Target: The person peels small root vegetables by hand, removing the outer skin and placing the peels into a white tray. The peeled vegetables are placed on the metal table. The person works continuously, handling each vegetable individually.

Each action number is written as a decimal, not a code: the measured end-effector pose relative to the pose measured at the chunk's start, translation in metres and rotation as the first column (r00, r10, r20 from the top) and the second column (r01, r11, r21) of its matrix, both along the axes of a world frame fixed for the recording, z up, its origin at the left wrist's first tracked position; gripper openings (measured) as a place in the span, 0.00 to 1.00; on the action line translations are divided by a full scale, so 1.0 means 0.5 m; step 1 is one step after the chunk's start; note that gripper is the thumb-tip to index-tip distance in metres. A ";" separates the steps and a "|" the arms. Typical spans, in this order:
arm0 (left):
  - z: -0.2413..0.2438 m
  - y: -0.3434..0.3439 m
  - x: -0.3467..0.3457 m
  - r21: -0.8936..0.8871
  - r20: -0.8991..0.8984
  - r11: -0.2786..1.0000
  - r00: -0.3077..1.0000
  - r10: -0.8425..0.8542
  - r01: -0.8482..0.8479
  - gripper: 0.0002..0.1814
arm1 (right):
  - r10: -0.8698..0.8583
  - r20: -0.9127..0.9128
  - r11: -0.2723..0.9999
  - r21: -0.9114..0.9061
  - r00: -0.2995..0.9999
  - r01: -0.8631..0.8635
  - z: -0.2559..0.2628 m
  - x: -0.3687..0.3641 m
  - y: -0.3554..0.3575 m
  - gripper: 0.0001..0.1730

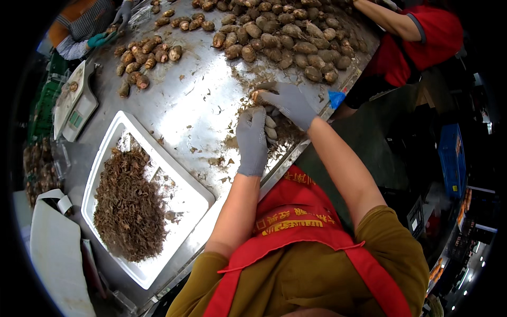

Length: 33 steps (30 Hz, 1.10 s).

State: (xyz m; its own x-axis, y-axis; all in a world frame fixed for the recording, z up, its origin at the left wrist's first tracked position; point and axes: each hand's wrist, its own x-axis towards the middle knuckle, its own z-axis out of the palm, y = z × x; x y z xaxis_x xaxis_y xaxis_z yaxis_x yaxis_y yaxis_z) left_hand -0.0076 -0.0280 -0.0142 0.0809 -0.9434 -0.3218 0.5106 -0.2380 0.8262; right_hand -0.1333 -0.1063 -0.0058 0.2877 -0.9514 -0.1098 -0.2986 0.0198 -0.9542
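My right hand (287,102), in a grey knit work glove, grips a brown taro corm (257,95) near the table's front edge. Only part of that corm shows; the glove covers the rest. Just below it, my left hand (252,136), gloved the same way, has its fingers curled and is close to the corm. Whether it touches the corm or holds anything is hidden. Brown husk scraps (289,132) lie on the metal table (186,107) under and around both hands. Beyond my hands rises a large heap of hairy taro corms (285,37).
A white tray (186,190) holding brown husk fibres stands at left. Past it sit a digital scale (77,107) and a smaller group of cleaner corms (138,57). Gloved hands of a co-worker (103,39) work at upper left; another person's arm (390,20) reaches in at upper right.
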 end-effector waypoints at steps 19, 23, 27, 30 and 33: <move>-0.020 -0.009 0.025 0.049 -0.272 0.999 0.962 0.023 -0.010 0.13 | -0.138 -0.829 0.867 -0.366 0.542 -0.339 -0.031 0.074 -0.259 0.34; -0.015 -0.014 0.018 -0.025 -0.119 0.994 0.988 0.103 -0.106 0.19 | 0.089 -0.369 0.943 -0.267 0.925 -0.197 -0.001 0.032 -0.194 0.28; -0.002 -0.004 0.013 -0.294 0.446 0.947 0.858 0.256 -0.129 0.25 | 0.183 -0.027 0.983 0.034 0.983 -0.182 0.069 -0.008 -0.077 0.20; 0.001 -0.009 0.018 -0.395 0.621 0.918 0.730 0.285 -0.023 0.27 | 0.188 -0.143 0.912 -0.343 0.972 -0.227 0.034 -0.042 -0.031 0.21; -0.002 -0.010 0.020 -0.384 0.631 0.920 0.748 0.204 0.074 0.28 | 0.076 0.059 0.982 -0.179 0.995 -0.064 0.040 -0.044 0.023 0.30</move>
